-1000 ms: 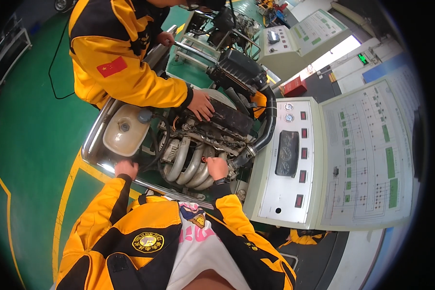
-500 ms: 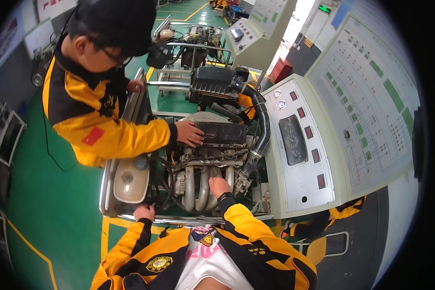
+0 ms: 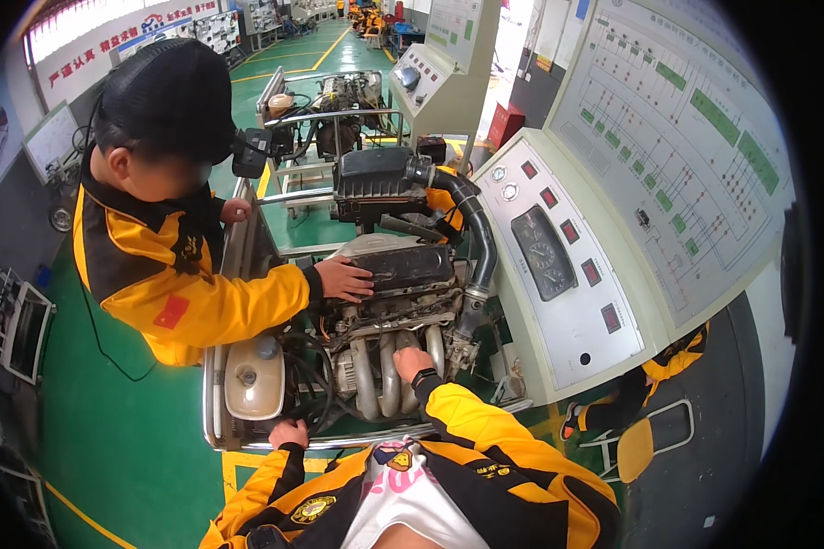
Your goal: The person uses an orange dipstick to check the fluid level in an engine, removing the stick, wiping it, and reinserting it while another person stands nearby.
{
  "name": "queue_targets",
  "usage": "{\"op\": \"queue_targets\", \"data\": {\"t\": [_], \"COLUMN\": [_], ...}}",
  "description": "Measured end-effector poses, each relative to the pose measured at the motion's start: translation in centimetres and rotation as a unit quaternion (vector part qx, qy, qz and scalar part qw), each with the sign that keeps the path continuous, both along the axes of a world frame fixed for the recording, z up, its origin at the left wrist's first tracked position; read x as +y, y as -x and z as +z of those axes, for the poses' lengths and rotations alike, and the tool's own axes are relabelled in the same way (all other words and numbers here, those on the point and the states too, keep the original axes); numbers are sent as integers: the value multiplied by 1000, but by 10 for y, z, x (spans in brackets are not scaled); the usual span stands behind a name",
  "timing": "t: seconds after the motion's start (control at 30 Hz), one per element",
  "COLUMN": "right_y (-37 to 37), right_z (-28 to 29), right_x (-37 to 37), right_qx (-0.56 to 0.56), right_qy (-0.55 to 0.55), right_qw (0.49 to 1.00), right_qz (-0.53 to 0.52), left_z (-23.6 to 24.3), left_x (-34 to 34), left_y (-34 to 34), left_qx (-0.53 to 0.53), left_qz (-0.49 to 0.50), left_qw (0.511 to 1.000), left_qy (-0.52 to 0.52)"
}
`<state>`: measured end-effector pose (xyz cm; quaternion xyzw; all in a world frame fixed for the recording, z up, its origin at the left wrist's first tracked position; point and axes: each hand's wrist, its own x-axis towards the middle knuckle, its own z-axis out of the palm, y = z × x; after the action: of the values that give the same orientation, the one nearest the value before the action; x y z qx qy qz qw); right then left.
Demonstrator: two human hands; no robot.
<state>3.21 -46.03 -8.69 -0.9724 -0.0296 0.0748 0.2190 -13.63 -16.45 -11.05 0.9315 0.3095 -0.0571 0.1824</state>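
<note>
My right hand (image 3: 412,363), a dark band at its wrist, is closed over one of the curved metal intake manifold pipes (image 3: 366,375) on the near side of a car engine. Its fingertips are hidden under the hand. At the near left corner of the stand, my left hand (image 3: 289,434) is curled on the metal frame rail (image 3: 339,437), just right of a yellowed coolant tank (image 3: 254,389). Across the engine, a co-worker's hand (image 3: 343,279) lies flat at the left end of the black engine cover (image 3: 407,268).
At left stands the co-worker in a yellow and black jacket (image 3: 220,297), other hand by the stand's frame. A black air filter box (image 3: 374,174) with a thick hose (image 3: 481,233) sits beyond. A gauge panel (image 3: 558,265) rises at right, near a folding chair (image 3: 636,448).
My view has tilted up and shifted, so more of the far workshop shows. Both my hands keep their places on the pipe and rail. The co-worker's hand stays on the engine cover.
</note>
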Motion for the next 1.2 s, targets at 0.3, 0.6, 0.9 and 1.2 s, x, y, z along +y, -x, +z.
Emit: {"op": "queue_targets", "data": {"t": [0.3,0.6,0.9,1.2], "right_y": [-2,27,35,54], "right_z": [32,56,105,156], "right_x": [-4,-15,-21,-30], "right_qx": [-24,-33,-72,-97], "right_qy": [18,2,-89,-114], "right_qw": [998,999,993,988], "right_qz": [51,25,11,-23], "left_z": [-14,-2,3,-4], "left_x": [4,3,2,4], "left_y": [2,-6,-1,1], "left_qx": [-18,-39,-10,-32], "left_qz": [-39,13,13,13], "left_qw": [999,999,999,999], "left_qy": [-28,18,34,30]}}
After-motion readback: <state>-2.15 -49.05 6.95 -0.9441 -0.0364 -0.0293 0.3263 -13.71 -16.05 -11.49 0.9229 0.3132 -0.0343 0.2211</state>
